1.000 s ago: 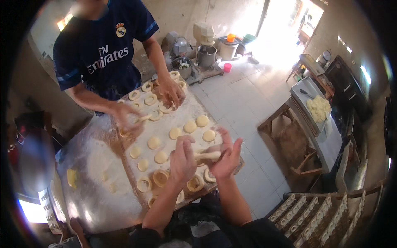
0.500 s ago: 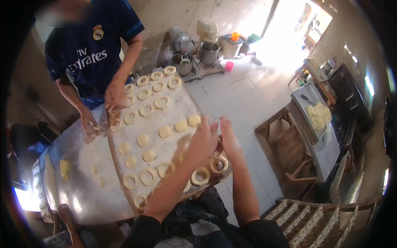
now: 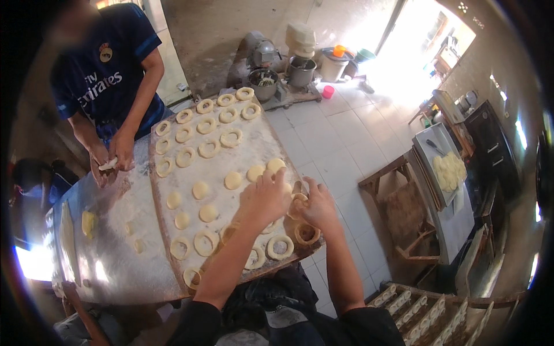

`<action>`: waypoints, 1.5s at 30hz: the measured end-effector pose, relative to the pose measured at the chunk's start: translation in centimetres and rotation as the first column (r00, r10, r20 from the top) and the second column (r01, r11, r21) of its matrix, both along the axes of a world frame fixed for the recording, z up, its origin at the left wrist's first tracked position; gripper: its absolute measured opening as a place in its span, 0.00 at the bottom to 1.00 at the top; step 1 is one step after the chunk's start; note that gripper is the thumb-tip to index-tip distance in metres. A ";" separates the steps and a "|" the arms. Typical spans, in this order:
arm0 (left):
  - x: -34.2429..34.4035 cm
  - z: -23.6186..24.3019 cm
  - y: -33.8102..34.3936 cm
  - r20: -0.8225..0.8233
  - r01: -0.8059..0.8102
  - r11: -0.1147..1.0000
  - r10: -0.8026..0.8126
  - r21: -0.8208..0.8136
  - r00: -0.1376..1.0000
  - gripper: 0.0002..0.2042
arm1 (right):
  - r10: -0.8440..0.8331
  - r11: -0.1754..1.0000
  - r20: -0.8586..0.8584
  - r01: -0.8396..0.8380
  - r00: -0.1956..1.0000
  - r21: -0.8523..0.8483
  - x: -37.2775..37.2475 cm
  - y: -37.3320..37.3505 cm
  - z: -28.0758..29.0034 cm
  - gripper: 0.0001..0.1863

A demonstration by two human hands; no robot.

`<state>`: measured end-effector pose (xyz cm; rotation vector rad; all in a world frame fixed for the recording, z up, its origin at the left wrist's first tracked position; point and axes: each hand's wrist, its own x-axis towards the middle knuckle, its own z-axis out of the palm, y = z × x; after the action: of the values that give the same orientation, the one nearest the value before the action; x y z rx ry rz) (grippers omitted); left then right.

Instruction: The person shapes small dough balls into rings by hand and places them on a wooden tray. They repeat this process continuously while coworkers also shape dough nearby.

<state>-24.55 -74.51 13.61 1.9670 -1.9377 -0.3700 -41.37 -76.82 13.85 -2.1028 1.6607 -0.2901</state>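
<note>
My left hand (image 3: 266, 199), fingers bent and slightly apart, is over the pale dough discs on the upper right part of the floured board (image 3: 173, 219); whether it touches one is unclear. My right hand (image 3: 316, 206) is at the board's right edge, fingers curled on a pale dough piece (image 3: 298, 200) partly hidden by them. Flat round discs (image 3: 200, 190) lie in the middle of the board, dough rings (image 3: 206, 243) along its near part and more rings (image 3: 231, 137) at its far end. A darker ring (image 3: 307, 233) lies below my right hand.
A co-worker (image 3: 107, 81) at the far left holds dough (image 3: 108, 164) over the metal table (image 3: 104, 259). Other people (image 3: 29, 179) are at the left. Mixers (image 3: 301, 69) and buckets stand by the back wall. Right: a side table with a dough tray (image 3: 450, 173), and racks of rings (image 3: 421, 311) below.
The long dough piece held between my hands earlier no longer shows; both hands are down at the board. The co-worker's hands have moved leftward off the board to the metal table.
</note>
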 end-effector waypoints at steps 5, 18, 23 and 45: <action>3.8 -3.4 -4.5 0.103 -0.135 0.982 0.149 -0.128 0.983 0.22 | 0.019 0.997 -0.023 -0.021 1.000 -0.079 2.6 -2.1 -0.9 0.23; 17.5 2.4 2.5 -0.738 -0.379 0.913 0.149 -0.154 0.658 0.19 | 0.304 0.920 0.425 -0.379 0.852 0.102 16.0 -0.8 3.9 0.18; 31.3 -1.5 19.4 -0.412 -0.637 0.771 0.575 -0.017 0.707 0.15 | 0.653 0.698 0.380 -0.716 0.655 0.033 32.0 5.4 3.4 0.12; 41.8 1.1 28.2 -0.898 -0.510 0.858 0.270 0.061 0.346 0.12 | 0.219 0.573 0.857 -0.772 0.467 0.274 47.0 15.4 3.0 0.19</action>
<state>17.28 -46.26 14.71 1.4785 -0.7214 -0.7965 5.64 -61.41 16.84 -1.4873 0.3949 -0.2689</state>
